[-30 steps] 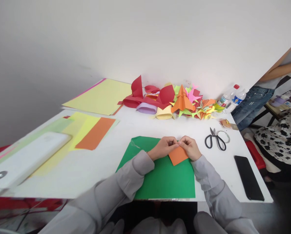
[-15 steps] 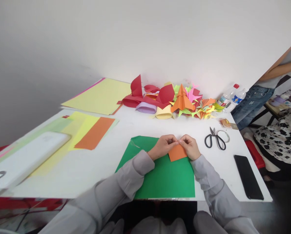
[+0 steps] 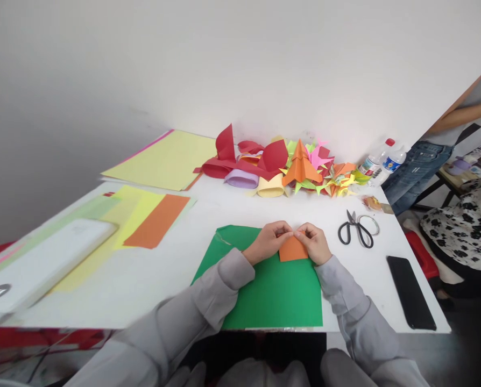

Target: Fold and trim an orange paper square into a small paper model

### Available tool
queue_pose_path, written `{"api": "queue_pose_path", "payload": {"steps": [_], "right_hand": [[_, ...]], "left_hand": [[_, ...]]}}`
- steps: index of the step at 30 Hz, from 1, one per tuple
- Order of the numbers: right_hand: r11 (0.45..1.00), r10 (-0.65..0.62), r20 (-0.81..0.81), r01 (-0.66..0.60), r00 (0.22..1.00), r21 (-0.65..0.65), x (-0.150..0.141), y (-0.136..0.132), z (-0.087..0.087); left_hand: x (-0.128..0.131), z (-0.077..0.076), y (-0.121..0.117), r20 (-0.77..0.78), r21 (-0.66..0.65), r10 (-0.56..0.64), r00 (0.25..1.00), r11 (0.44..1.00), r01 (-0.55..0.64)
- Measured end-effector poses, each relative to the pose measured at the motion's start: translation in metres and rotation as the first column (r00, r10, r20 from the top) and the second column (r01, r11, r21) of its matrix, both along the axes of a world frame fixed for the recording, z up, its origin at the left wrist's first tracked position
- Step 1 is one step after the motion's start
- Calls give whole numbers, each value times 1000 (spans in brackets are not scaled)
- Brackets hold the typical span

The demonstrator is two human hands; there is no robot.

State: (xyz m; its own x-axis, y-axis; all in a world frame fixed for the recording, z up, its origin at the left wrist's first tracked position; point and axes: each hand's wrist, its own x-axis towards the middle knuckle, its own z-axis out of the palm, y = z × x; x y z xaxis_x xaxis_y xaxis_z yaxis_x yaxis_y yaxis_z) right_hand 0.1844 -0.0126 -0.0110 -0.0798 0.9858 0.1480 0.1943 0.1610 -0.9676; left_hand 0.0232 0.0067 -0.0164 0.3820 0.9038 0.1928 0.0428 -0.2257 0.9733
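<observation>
A small square of orange paper hangs between my two hands, above the green sheet. My left hand pinches its upper left part. Close beside it, my right hand grips the upper right part with thumb and fingertips. Both hands nearly meet along the paper's top edge, which the fingers partly hide. The green sheet lies flat at the table's front edge, its left and right sides partly under my grey sleeves.
Scissors, a metal ring and a black phone lie to the right. Folded paper shapes and bottles line the wall. Coloured sheets and a white device are leftward. People are at far right.
The orange paper has turned from tilted corner-down to nearly level, its lower edge rising slightly. Both hands stay pinched on it in almost the same place.
</observation>
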Motion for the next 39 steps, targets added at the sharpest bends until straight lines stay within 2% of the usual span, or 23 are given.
{"api": "queue_pose_path", "payload": {"steps": [8, 13, 16, 20, 27, 31, 39], "right_hand": [[994, -88, -128, 79, 988, -72, 2, 3, -4], [998, -48, -50, 47, 998, -31, 2, 2, -5], [998, -70, -32, 70, 997, -6, 3, 2, -5], [994, -112, -104, 110, 988, -22, 2, 2, -4], [971, -218, -282, 179, 934, -158, 1, 4, -3], [970, -218, -344, 164, 913, -181, 2, 6, -4], [972, -204, -362, 144, 910, -187, 3, 7, -3]], "left_hand": [[-1, -1, 3, 76, -62, 35, 996, 998, -31], [-1, 0, 3, 65, -64, 42, 997, 997, -38], [0, 1, 3, 62, -56, 56, 997, 997, -53], [1, 0, 5, 90, -82, 116, 989, 991, -109], [0, -3, 7, 145, -122, 173, 974, 980, -156], [-1, -1, 7, 162, -127, 186, 969, 978, -166], [-3, 4, 6, 186, -169, 221, 957, 967, -191]]}}
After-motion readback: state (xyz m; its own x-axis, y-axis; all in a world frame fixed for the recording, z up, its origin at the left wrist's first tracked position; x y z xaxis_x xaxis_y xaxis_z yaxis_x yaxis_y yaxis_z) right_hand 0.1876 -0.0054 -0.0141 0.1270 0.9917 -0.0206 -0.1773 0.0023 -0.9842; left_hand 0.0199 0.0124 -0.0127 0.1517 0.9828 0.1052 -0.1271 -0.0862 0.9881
